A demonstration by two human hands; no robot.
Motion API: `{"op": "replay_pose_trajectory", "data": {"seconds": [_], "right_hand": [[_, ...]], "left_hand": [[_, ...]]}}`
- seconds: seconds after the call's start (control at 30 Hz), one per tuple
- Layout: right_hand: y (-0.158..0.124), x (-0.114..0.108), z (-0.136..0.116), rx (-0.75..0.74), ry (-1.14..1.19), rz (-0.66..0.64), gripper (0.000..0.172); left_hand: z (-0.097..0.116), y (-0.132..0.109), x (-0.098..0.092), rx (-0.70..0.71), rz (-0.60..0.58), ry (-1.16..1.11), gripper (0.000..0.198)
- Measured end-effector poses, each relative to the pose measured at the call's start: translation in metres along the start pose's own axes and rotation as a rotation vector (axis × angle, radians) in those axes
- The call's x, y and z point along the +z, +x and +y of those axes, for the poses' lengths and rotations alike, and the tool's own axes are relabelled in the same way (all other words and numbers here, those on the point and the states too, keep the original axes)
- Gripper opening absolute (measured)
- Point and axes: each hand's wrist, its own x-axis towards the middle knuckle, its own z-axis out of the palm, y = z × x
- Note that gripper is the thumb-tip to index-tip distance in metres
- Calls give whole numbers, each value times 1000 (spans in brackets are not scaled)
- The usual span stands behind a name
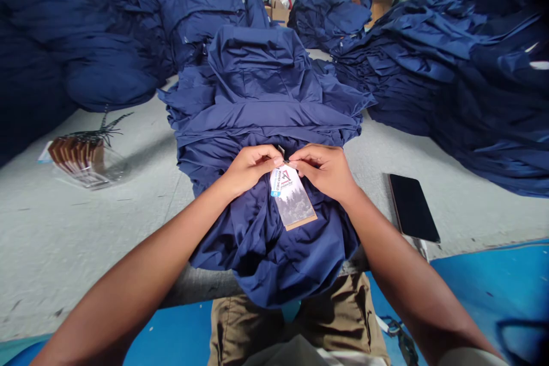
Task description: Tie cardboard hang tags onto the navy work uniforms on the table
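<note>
Head view, grey table (pixel 141 234): phone (pixel 414 207) is laid right of garment (pixel 266 83).
Grip: tag (pixel 295 206) is pinched by left hand (pixel 254 168) and right hand (pixel 325 168).
Floor (pixel 489 289): blue, seen below garment.

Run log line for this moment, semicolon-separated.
left hand: pinched at hang tag's top; right hand: pinched alongside; beneath: navy fabric; to right: phone; to left: card stack

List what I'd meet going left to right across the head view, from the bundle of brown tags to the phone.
Bundle of brown tags → left hand → printed hang tag → right hand → phone.
</note>
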Motion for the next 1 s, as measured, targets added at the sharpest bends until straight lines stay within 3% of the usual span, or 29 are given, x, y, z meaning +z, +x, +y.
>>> {"op": "replay_pose_trajectory", "data": {"seconds": [0.23, 0.47, 0.7, 1.0], "right_hand": [[3, -4, 0, -27, 24, -55, 3], [3, 1, 8, -6, 86, -20, 9], [2, 1, 2, -149, -47, 9, 7], [1, 1, -3, -157, -152, 8, 16]], "left_hand": [[0, 1, 0, -10, 11, 4, 34], [-3, 2, 0, -70, 61, -95, 32], [-4, 2, 1, -83, 75, -128, 30], [-2, 1, 1, -84, 56, -114, 29]]}}
